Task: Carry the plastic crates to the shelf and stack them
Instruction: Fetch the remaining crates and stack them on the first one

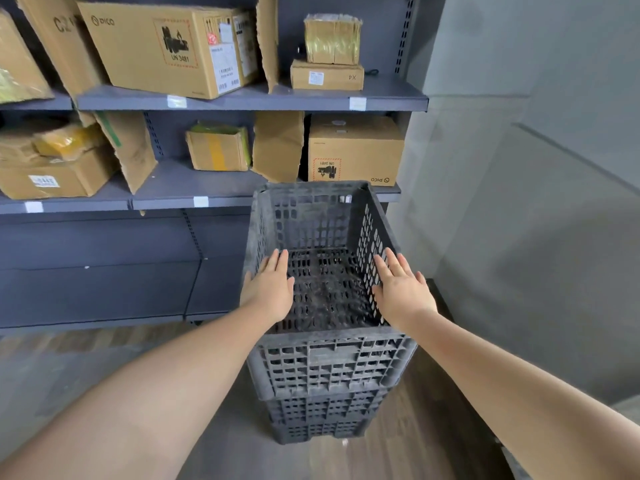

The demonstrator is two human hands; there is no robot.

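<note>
A stack of black plastic crates stands on the floor in front of the grey shelf (221,199). The top crate (329,362) is empty and open at the top, and lower crates (318,420) show beneath it. My left hand (270,289) lies with straight fingers on the top crate's left rim. My right hand (401,289) lies flat with spread fingers over the right rim. Neither hand curls around the plastic.
The shelf holds several cardboard boxes, among them a large one (166,46) on the upper board and another (353,150) right behind the crates. A grey wall (519,202) closes the right side. Wood floor (86,358) stretches to the left.
</note>
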